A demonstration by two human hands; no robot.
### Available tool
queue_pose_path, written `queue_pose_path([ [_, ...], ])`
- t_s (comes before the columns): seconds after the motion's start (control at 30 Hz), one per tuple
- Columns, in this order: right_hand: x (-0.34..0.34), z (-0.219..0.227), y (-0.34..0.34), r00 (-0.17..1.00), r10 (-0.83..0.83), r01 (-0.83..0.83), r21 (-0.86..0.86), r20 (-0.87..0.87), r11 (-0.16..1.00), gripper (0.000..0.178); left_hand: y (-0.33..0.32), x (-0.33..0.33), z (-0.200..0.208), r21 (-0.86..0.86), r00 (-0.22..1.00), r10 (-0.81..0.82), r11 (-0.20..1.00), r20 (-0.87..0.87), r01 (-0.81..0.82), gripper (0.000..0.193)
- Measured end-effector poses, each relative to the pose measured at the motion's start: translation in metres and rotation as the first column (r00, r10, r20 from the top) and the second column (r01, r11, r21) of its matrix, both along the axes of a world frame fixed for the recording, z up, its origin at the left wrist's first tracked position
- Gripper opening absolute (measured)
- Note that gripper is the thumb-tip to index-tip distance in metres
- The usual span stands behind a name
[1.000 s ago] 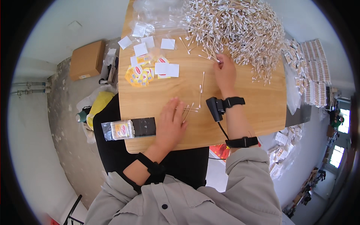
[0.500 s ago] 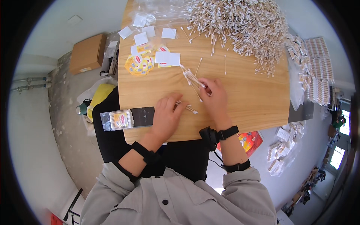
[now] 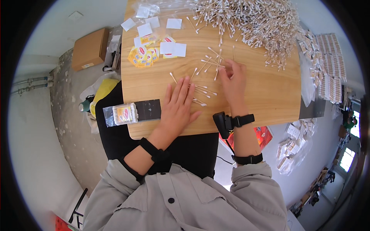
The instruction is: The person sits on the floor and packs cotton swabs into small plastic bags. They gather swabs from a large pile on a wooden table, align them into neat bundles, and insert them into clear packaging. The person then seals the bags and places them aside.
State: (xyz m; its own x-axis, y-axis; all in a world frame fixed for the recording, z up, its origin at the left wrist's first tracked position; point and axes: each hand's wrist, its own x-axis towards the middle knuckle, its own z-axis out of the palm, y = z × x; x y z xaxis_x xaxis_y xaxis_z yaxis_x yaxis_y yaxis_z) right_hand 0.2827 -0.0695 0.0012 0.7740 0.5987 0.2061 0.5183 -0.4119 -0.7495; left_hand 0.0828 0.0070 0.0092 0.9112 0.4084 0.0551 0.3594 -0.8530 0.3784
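My left hand lies flat with its fingers spread, over several loose cotton swabs whose tips stick out past the fingers. To its right, my right hand has its fingers curled into a pinch at the end of a cotton swab. More swabs lie crossed beside those fingertips on the wooden table. Left of my left hand, a flat clear pack of cotton swabs with a yellow and red label rests on a dark strip at the table's near edge.
A large heap of cotton swabs covers the far right. White cards and yellow labels lie at the far left near clear plastic bags. Bundled packs stand beyond the right edge. A cardboard box sits on the floor.
My left hand has flattened and spread over the swabs. My right hand has moved away from me and slightly right; the bunch it held now lies spread on the table.
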Motion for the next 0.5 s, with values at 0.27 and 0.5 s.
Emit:
queue_pose_path([
  [0.27,-0.048,0.018,-0.024,0.996,0.070,-0.078,-0.139,-0.060,0.987,0.041,0.029,-0.011,0.014,-0.146,0.992,0.077,0.987,0.097,-0.063,0.110],
  [0.5,-0.068,0.010,-0.026,0.963,0.269,-0.269,-0.010,0.025,0.963,0.045,0.042,-0.031,0.025,-0.072,0.996,-0.017,0.997,-0.083,0.011,0.112],
])
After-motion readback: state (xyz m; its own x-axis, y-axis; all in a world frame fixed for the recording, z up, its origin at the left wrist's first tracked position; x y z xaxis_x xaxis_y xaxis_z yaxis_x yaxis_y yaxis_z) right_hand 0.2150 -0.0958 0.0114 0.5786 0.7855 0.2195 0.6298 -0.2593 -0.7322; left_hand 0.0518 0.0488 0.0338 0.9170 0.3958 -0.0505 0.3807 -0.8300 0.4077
